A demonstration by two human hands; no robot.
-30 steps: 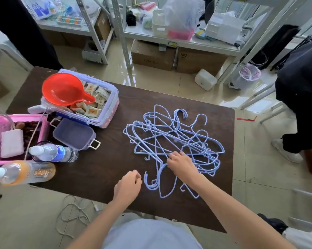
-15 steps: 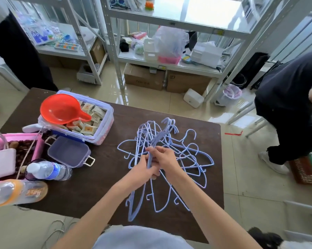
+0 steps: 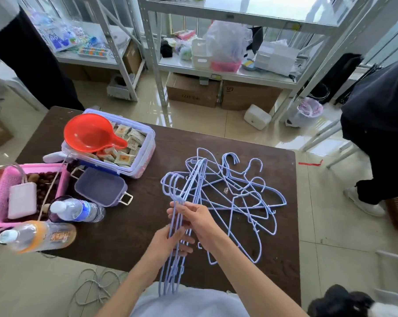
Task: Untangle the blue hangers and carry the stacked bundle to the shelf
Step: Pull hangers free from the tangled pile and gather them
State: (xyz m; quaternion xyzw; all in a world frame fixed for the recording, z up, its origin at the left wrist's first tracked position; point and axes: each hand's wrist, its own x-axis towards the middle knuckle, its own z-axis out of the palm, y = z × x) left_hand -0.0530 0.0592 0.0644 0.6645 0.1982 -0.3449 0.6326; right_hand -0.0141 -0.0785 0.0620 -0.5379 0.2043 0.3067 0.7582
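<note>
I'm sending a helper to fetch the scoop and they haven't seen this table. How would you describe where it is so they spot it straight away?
On the dark brown wooden table, look to the far left corner for the clear plastic box with lilac trim, full of small packets. The round red plastic scoop with a short handle rests across the box's open top; nothing else there is red.

I see bare table [image 3: 134,234] at seven o'clock of the hanger pile [image 3: 239,197], lidded box [image 3: 100,187], bottles [image 3: 76,211] and tub [image 3: 134,152] crowding nine to eleven o'clock
</note>
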